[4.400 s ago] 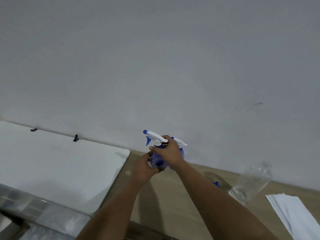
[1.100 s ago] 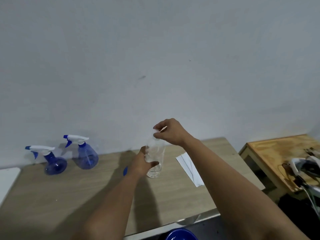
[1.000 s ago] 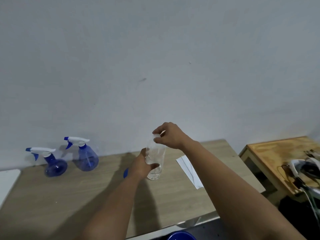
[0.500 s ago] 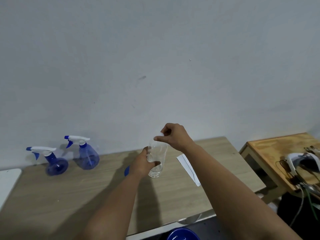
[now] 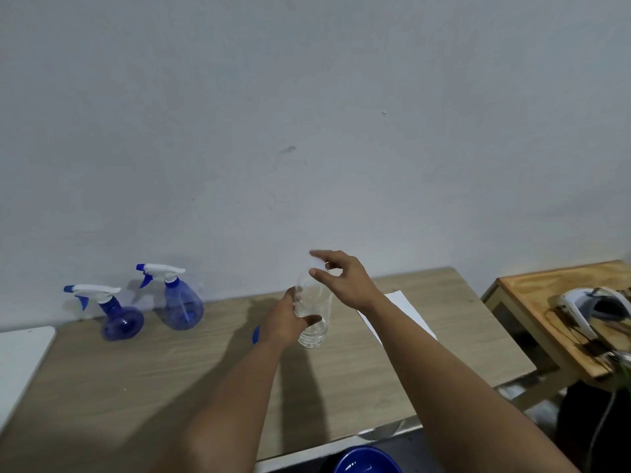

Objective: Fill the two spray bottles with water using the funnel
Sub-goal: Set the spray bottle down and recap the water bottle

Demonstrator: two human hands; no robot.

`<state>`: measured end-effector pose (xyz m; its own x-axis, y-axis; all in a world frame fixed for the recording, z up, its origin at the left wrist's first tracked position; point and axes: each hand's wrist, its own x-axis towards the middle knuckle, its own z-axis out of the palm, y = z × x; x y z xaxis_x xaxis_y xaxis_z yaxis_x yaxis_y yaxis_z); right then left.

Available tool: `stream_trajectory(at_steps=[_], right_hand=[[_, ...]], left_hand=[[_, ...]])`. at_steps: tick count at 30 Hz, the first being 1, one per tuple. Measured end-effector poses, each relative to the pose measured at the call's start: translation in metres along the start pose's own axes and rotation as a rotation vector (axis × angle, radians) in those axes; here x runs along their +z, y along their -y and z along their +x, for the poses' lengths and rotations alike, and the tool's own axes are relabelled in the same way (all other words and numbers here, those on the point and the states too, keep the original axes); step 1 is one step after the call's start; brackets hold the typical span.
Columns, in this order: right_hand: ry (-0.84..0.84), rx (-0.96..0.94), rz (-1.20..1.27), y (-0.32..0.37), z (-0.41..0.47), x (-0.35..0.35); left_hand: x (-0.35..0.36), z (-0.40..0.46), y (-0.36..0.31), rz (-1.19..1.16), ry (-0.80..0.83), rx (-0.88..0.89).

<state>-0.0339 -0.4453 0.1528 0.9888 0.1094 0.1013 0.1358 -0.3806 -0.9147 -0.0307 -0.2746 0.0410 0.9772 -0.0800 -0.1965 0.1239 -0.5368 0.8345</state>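
Observation:
Two blue spray bottles with white trigger heads stand at the back left of the wooden table (image 5: pixel 136 387): a round one (image 5: pixel 117 317) and a taller one (image 5: pixel 177 300), both with heads on. A clear plastic bottle (image 5: pixel 316 319) stands upright near the table's middle. My left hand (image 5: pixel 285 322) grips its body. My right hand (image 5: pixel 339 279) pinches the white cap (image 5: pixel 317 266) at the bottle's neck. A small blue piece (image 5: pixel 255 334), maybe the funnel, peeks out behind my left wrist, mostly hidden.
A white paper sheet (image 5: pixel 406 312) lies right of the clear bottle. A blue bowl rim (image 5: pixel 367 460) shows below the table's front edge. A white board (image 5: pixel 20 356) is at the left. A second wooden table (image 5: pixel 532 302) with cables and a white device stands at the right.
Earlier I held a spray bottle in both hands; both spray bottles now stand at the back left. Over the last second my right hand's fingers have turned and spread at the clear bottle's cap.

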Motion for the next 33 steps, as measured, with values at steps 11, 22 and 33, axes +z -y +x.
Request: stream_trajectory(at_steps=[11,22,33], right_hand=[[-0.201,-0.008,0.167,-0.012,-0.008,0.022],[-0.227,-0.078,0.020,-0.017,-0.010,0.028],[-0.213,0.077,0.010,-0.035,-0.021,0.043]], left_hand=[[0.004,-0.009,-0.006,0.035,-0.038,0.009],[0.002,-0.015,-0.010,-0.011,-0.051,-0.012],[-0.023,-0.024,0.019,0.311,-0.017,-0.038]])
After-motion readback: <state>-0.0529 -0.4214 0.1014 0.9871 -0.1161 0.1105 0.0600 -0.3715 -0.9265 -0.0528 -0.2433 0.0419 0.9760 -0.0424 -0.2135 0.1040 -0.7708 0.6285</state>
